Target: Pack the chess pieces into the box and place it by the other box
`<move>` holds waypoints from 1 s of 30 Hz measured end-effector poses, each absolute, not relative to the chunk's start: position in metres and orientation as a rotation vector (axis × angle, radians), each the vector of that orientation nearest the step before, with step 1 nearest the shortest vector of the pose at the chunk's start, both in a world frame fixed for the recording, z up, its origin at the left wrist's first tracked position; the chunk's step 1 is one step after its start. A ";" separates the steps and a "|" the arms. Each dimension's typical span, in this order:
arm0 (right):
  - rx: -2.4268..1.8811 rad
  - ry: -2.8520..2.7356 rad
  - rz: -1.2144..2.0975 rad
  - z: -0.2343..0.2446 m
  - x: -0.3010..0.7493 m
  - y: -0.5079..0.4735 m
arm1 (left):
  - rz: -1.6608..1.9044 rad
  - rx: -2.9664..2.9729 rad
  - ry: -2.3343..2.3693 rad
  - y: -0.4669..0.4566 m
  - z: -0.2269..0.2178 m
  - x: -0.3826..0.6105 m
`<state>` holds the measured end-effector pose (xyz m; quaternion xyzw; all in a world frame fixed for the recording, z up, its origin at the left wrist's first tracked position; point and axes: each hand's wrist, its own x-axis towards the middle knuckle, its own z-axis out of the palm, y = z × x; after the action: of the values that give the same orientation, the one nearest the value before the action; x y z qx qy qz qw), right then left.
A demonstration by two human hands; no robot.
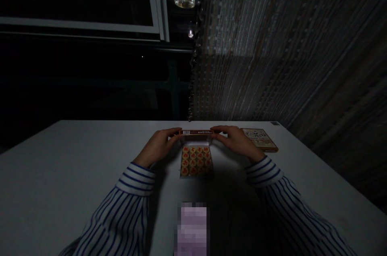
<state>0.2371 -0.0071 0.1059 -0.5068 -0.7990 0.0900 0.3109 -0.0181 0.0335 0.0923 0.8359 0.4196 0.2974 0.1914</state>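
Observation:
My left hand (161, 143) and my right hand (234, 141) grip a box lid (196, 132) from its two ends, thumbs on the near side and fingers behind. The lid is tilted up, so its narrow printed edge with a barcode faces me. Just below it on the table lies a tray of xiangqi pieces (196, 161), round and pale wooden with red characters, set in rows. The lid stands over the tray's far edge; whether the two touch there I cannot tell.
The white table (90, 175) runs back to a dark window and a string curtain (236, 46). Right of my right hand lies a flat printed box (261, 139). A pixelated pinkish block (193, 229) covers the near edge at the middle.

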 end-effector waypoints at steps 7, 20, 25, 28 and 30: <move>-1.323 -2.122 0.269 0.106 0.238 -0.007 | 0.817 2.345 1.185 0.034 0.092 -0.019; -1.350 -2.124 0.313 0.106 0.239 -0.008 | 0.819 2.366 1.134 0.031 0.095 -0.017; -1.339 -2.137 0.310 0.107 0.239 -0.009 | 0.810 2.382 1.140 0.031 0.094 -0.018; -1.332 -2.137 0.317 0.108 0.239 -0.009 | 0.792 2.381 1.116 0.031 0.095 -0.018; -1.328 -2.139 0.324 0.108 0.240 -0.009 | 0.775 2.371 1.099 0.031 0.096 -0.018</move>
<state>0.2398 -0.0089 0.1078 -0.4996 -0.8047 0.1219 0.2967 -0.0183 0.0306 0.0963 0.8511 0.3945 0.2783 0.2062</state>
